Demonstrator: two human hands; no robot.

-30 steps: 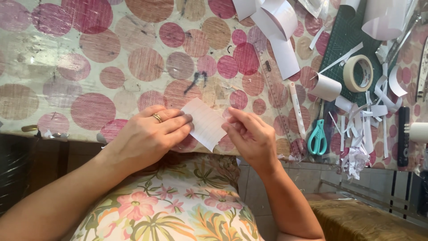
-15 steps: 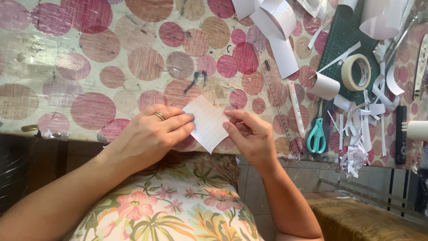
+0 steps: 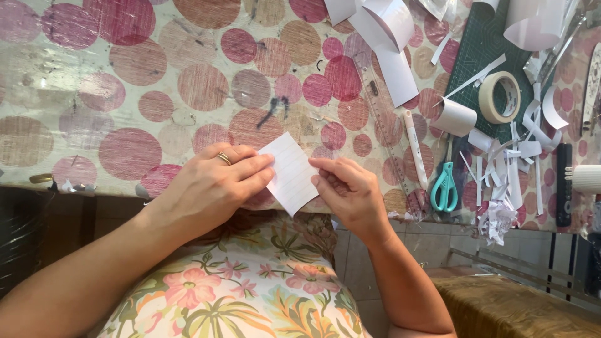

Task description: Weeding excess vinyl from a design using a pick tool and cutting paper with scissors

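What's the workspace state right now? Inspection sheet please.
Surface: table under a cloth with pink and brown dots.
Job's things: small lined paper piece, held at the table edge.
Clutter: teal scissors, tape roll, green cutting mat, ruler, paper strips.
Hands: left hand and right hand pinch the paper from either side.
Cables: nothing seen.
Surroundings: tiled floor below.

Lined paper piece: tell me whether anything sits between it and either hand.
Nothing visible does. The left hand pinches the left edge of the lined paper piece, and the right hand touches its right edge. The teal scissors and tape roll lie apart, further right on the table.
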